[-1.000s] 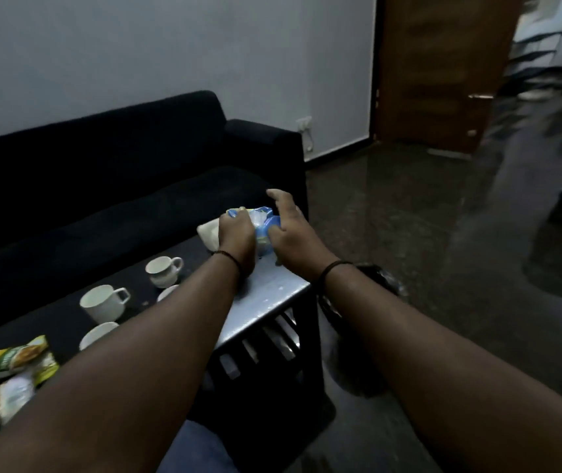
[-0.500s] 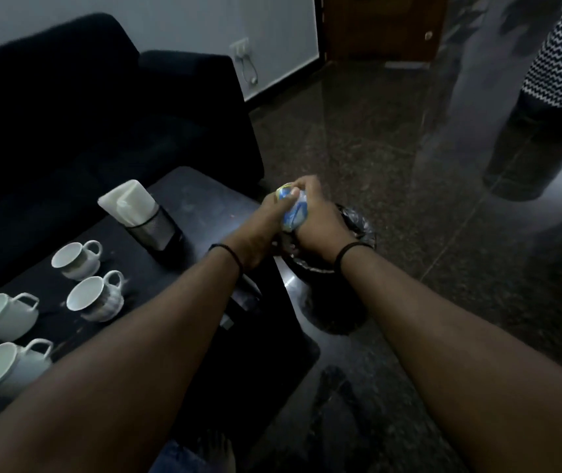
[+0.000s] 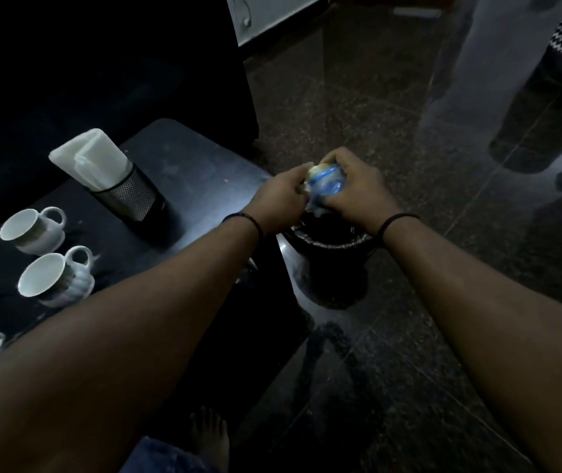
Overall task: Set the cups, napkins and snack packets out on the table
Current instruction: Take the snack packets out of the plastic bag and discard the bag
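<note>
Grips: left hand [image 3: 281, 196] and right hand [image 3: 351, 189] both curl tight round a crumpled blue-and-white wrapper [image 3: 324, 184], held directly over the bin [image 3: 334, 244] beside the surface [image 3: 184, 172].
Task things: napkins [image 3: 92, 160] stand in a mesh holder [image 3: 126, 196]; cups [image 3: 53, 279] sit on the surface at left; no snack packets in view.
Risk, drop: a light wad released off-centre may miss the bin and land on the floor [image 3: 409, 131].
Risk, forearm: the left arm passes just beside the nearest cup and could knock it.
</note>
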